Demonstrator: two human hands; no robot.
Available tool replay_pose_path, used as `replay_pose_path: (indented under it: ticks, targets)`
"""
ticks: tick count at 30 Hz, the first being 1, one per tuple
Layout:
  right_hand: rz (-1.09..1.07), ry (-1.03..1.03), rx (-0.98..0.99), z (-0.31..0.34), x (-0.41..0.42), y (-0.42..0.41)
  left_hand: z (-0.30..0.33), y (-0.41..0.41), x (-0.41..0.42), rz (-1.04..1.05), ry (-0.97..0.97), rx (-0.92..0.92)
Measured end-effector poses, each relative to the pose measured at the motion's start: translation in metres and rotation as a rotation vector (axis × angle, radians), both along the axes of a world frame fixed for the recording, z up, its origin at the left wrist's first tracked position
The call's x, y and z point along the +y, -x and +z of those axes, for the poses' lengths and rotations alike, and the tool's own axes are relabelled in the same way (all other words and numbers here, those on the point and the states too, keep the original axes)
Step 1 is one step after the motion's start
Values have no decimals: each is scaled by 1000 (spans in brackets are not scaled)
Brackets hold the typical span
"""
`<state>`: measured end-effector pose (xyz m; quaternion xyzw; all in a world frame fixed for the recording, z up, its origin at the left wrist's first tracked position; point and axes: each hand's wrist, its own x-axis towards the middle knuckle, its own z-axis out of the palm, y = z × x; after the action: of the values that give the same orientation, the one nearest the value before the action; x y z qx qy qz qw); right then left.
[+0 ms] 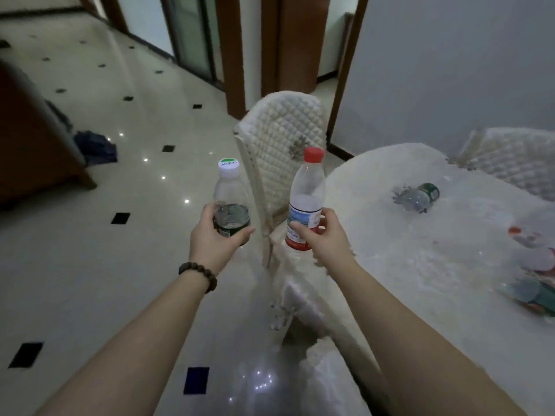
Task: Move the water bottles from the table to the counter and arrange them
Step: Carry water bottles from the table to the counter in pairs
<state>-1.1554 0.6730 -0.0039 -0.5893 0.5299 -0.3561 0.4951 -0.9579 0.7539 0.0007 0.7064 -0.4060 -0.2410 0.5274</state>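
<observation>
My left hand (216,239) grips a clear bottle with a green label and white cap (229,195), held upright over the floor. A red-capped, red-labelled bottle (307,193) stands upright in my right hand (324,235), just off the table's left edge. On the white lace-covered table (420,265) a green-labelled bottle (419,196) lies on its side. At the far right edge lie a red-labelled bottle (537,250) and a green-labelled one (531,294), both blurred. No counter is in view.
A white quilted chair (282,136) stands at the table's left end, right behind the held bottles. Another quilted chair (516,157) is beyond the table. To the left is glossy tiled floor (120,181), a dark wooden cabinet (33,130) and a blue cloth heap (96,147).
</observation>
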Motion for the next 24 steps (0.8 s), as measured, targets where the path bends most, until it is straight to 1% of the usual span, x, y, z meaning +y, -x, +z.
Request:
replay_pose_path:
  ticks: [5, 12, 19, 24]
  targets:
    - [168, -12, -16, 2, 45, -142, -8, -121, 78, 190, -21, -3]
    - [410, 5, -10, -6, 132, -329, -12, -274, 200, 422, -24, -9]
    - [611, 76, 19, 6, 222, -473, -3, -393, 308, 618, -30, -17]
    - [728, 108, 49, 12, 263, -563, 0, -462, 361, 755, -11, -2]
